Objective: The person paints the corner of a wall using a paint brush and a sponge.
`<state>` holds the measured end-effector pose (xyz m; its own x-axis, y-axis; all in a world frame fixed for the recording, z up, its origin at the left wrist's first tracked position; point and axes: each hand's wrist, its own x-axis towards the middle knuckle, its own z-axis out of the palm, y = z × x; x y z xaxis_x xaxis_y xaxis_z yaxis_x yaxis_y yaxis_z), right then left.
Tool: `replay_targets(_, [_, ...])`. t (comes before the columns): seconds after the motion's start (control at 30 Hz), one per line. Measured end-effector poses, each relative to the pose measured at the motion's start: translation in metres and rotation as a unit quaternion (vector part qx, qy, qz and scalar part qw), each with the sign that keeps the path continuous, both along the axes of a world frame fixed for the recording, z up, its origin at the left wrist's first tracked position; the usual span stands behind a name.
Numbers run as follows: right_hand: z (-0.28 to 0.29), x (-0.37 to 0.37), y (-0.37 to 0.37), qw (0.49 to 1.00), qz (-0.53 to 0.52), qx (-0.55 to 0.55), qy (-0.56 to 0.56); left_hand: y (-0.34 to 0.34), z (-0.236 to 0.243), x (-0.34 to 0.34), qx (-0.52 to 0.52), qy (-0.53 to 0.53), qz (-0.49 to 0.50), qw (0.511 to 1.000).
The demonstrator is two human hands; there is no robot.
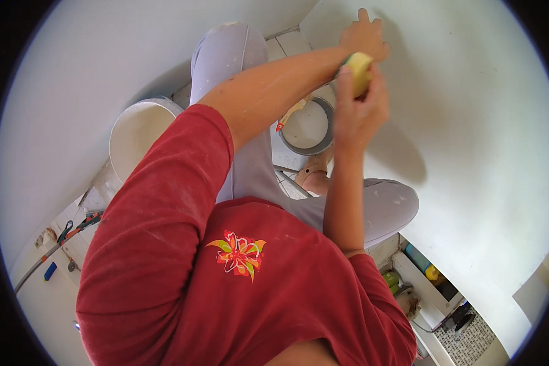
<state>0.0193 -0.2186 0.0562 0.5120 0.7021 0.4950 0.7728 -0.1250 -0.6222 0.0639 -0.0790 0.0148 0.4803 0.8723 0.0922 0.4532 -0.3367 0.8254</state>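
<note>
My left hand [365, 38] is at the upper right, its fingers apart against or close to the pale wall [457, 110]. My right hand [363, 113] grips a yellow sponge [360, 72] with a green side, just below my left wrist. Under my arms, a grey round bucket [329, 122] holds white material, with a brush or scraper with a pale handle [293, 113] across its rim.
A large white bucket [128, 140] stands to the left beside the wall. My bent legs frame the grey bucket on the tiled floor [287, 43]. A long-handled tool [58, 243] lies at lower left. A low shelf with assorted items [418, 280] is at lower right.
</note>
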Motion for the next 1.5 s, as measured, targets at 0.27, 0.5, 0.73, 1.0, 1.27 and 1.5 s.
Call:
replay_targets(0.27, [0.023, -0.064, -0.049, 0.957, 0.255, -0.001, 0.141, 0.002, -0.002, -0.002, -0.046, 0.018, -0.019, 0.999])
replay_targets(0.5, [0.011, 0.009, 0.011, 0.999, 0.011, 0.035, 0.013, -0.008, -0.006, 0.004, 0.129, 0.077, -0.007, 0.989])
replay_targets(0.73, [0.030, -0.071, -0.041, 0.970, 0.232, -0.029, 0.074, -0.002, -0.011, -0.004, 0.153, 0.128, -0.069, 0.977])
replay_targets(1.0, [-0.011, 0.048, -0.074, 0.890, 0.136, -0.133, 0.415, 0.021, 0.000, -0.007, 0.005, 0.093, -0.061, 0.994])
replay_targets(1.27, [-0.070, 0.086, -0.099, 0.832, 0.019, -0.189, 0.521, 0.017, 0.004, -0.006, 0.002, 0.061, -0.046, 0.997])
replay_targets(1.5, [-0.157, 0.114, -0.091, 0.900, 0.005, -0.364, 0.239, 0.022, 0.006, -0.011, 0.011, 0.096, -0.086, 0.992])
